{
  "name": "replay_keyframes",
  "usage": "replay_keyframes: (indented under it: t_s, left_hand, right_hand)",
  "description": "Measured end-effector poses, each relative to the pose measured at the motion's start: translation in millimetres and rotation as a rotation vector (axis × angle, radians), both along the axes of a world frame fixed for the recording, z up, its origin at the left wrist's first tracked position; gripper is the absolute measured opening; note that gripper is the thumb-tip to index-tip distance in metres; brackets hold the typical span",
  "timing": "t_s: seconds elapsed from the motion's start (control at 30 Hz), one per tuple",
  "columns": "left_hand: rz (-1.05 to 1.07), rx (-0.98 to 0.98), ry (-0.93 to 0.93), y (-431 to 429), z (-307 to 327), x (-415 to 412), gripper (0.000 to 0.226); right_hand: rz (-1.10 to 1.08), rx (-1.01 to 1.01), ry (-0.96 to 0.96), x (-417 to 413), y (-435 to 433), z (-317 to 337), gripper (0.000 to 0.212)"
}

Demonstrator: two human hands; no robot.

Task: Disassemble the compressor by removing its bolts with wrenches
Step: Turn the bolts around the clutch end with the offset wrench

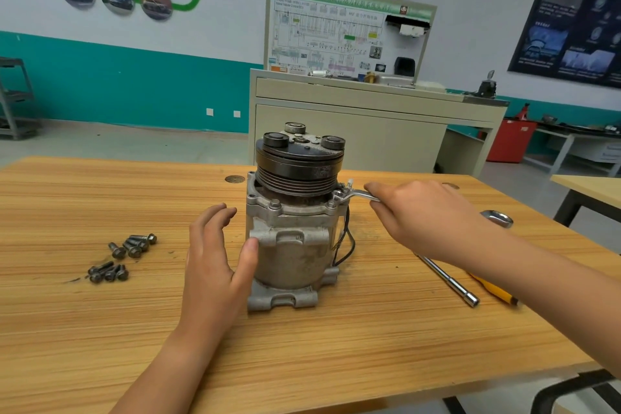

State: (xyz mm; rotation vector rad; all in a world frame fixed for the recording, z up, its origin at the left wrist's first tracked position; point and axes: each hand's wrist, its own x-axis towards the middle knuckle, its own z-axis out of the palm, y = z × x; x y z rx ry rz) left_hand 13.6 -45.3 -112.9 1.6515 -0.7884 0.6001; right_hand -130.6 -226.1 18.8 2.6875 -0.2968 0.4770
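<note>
The grey metal compressor [292, 245] stands upright in the middle of the wooden table [100, 329], its black pulley on top. My right hand [426, 215] grips a silver wrench [358, 194] whose head sits on a bolt at the compressor's upper right flange. The wrench's far ring end [499, 217] sticks out behind my wrist. My left hand [215, 255] rests against the compressor's left side, thumb pressed on the housing and fingers straight. Another bolt [275, 203] remains in the front flange. Several removed bolts [122, 255] lie in two small heaps on the table's left.
A chrome socket extension bar [448, 281] and a yellow-handled tool [494, 289] lie on the table under my right forearm. A beige training cabinet with a wiring diagram board [346, 37] stands behind the table. Another table edge [588, 188] is at the right.
</note>
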Motion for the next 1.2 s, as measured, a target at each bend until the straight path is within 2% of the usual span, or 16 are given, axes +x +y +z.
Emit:
replay_keyframes:
  t_s: [0.23, 0.43, 0.63, 0.93, 1.13, 1.2]
  left_hand:
    - [-0.006, 0.0, 0.003, -1, 1, 0, 0.058]
    - [-0.004, 0.003, -0.004, 0, 0, 0, 0.058]
    - [-0.003, 0.012, -0.004, -1, 1, -1, 0.059]
    - [0.005, 0.013, -0.006, -1, 1, -1, 0.059]
    - [-0.007, 0.008, -0.017, -1, 0, -1, 0.057]
    - [-0.01, 0.01, -0.019, -1, 0, 0, 0.057]
  right_hand:
    - [-0.081, 0.058, -0.057, -2, -7, 8, 0.034]
    - [-0.11, 0.069, 0.025, 3, -4, 8, 0.031]
    - [-0.161, -0.071, 0.085, 5, 3, 10, 0.024]
    - [-0.177, -0.153, 0.135, 3, 13, 11, 0.021]
    - [-0.187, 0.034, 0.139, 7, -1, 15, 0.028]
    - [-0.185, 0.01, 0.143, 7, -3, 15, 0.027]
